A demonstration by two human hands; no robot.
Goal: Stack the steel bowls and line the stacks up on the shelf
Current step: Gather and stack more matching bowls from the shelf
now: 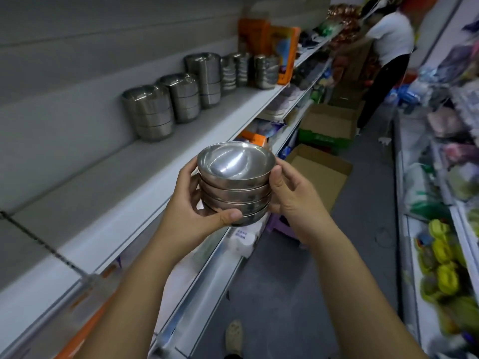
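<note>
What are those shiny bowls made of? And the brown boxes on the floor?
The bowls held between the left hand and right hand look like polished steel: silvery, with mirror-like glints. The boxes look like plain cardboard: dull brown, with thin folded flaps.

A single head-worn, wide-angle view looks forward and down along a shop aisle. The shelf [108, 193] runs along the left, tilted in frame. Both forearms reach in close from below.

Open cardboard boxes [328, 125] on the aisle floor, near a standing person [386, 58].
</note>
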